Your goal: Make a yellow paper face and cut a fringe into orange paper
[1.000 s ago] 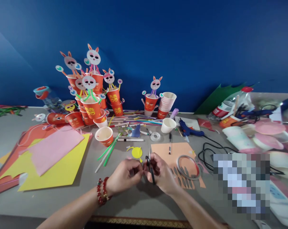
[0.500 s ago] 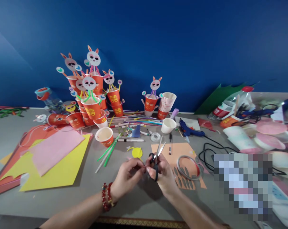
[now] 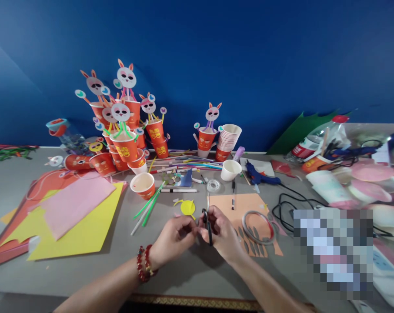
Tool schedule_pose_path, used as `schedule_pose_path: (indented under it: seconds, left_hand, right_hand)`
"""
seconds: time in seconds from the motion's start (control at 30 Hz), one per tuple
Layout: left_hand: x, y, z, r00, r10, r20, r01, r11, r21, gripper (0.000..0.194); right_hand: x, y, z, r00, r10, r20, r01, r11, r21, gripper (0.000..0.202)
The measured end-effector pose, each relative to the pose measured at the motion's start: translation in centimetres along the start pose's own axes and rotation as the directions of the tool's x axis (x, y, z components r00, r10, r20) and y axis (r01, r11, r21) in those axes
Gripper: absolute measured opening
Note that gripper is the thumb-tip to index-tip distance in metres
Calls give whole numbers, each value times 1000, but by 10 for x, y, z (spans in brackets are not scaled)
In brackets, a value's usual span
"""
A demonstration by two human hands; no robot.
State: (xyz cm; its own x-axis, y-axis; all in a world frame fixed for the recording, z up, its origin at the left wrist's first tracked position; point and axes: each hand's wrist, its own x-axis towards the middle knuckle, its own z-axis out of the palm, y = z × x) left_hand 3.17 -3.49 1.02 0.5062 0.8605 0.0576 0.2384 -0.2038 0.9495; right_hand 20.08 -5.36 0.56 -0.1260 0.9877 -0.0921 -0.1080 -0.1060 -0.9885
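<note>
My right hand (image 3: 221,232) is closed around black-handled scissors (image 3: 208,221), whose blades point up and away from me. My left hand (image 3: 179,234), with red bead bracelets at the wrist, is pinched at the fingertips and meets the fingers of my right hand. Whatever lies between those fingertips is too small to make out. Just beyond the hands is a yellow paper disc (image 3: 187,208) with thin strips at its edge. Under and beside my right hand lies an orange paper sheet (image 3: 223,202) with dark leaf-shaped pieces on it.
Left are yellow paper (image 3: 86,234) and pink paper (image 3: 76,206). Red cups with rabbit figures (image 3: 123,145) stand behind, beside a cup stack (image 3: 228,137). Green and white straws (image 3: 149,206), a tape roll (image 3: 213,185) and a blue glue gun (image 3: 260,175) with its cord lie around.
The scissors have turned more upright, and their blades, apart before, now look closed or edge-on. Both hands remain together at nearly the same spot.
</note>
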Motion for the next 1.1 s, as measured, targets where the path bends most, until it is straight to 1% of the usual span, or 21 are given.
schedule_pose_path:
  seconds: [0.07, 0.2, 0.3, 0.37, 0.43, 0.53, 0.63, 0.73, 0.83, 0.9, 1.0, 1.1]
  left_hand:
    - [-1, 0, -1, 1000, -4, -18, 4, 1000, -29, 18]
    - [-2, 0, -1, 998, 0, -70, -10, 989, -148, 18]
    - [-3, 1, 0, 998, -7, -63, -7, 976, -216, 20]
    - [-4, 1, 2, 999, -20, -49, 8, 973, -230, 23]
    - [-4, 0, 4, 998, -26, -56, 14, 978, -209, 27]
    - [-3, -1, 5, 996, -20, -85, 0, 973, -231, 30]
    - [-1, 0, 0, 993, -33, -112, -9, 934, -357, 29]
    - [1, 3, -8, 989, -70, -133, 0, 885, -466, 30]
    - [2, 4, -16, 981, -119, -156, 12, 830, -558, 30]
    - [2, 4, -20, 975, -148, -166, 17, 793, -609, 29]
    - [2, 2, -22, 976, -157, -152, 19, 753, -657, 26]
    - [2, 4, -23, 977, -154, -149, 16, 748, -664, 26]
  right_hand:
    - [0, 0, 0, 1000, 9, -12, -9, 1000, 10, 30]
    - [0, 1, 2, 999, -10, -53, 14, 998, 67, 31]
    - [-1, 1, 4, 996, -23, -89, 30, 996, 83, 30]
    - [-1, 0, 5, 993, -27, -113, 38, 994, 99, 31]
    - [-2, -1, 6, 992, -29, -125, 44, 992, 117, 32]
    - [-3, -4, 7, 994, -28, -107, 42, 990, 132, 36]
    - [-3, -8, 7, 999, 2, -53, 4, 994, 110, 37]
    - [-6, -9, 6, 996, 56, 72, -60, 997, 56, 41]
    - [-9, -4, 4, 963, 104, 250, -111, 994, 15, 49]
    - [-9, 1, 4, 938, 108, 328, -115, 993, 1, 53]
    - [-7, 4, 5, 928, 96, 361, -99, 995, -11, 56]
    - [-6, 5, 5, 930, 104, 353, -105, 994, -18, 58]
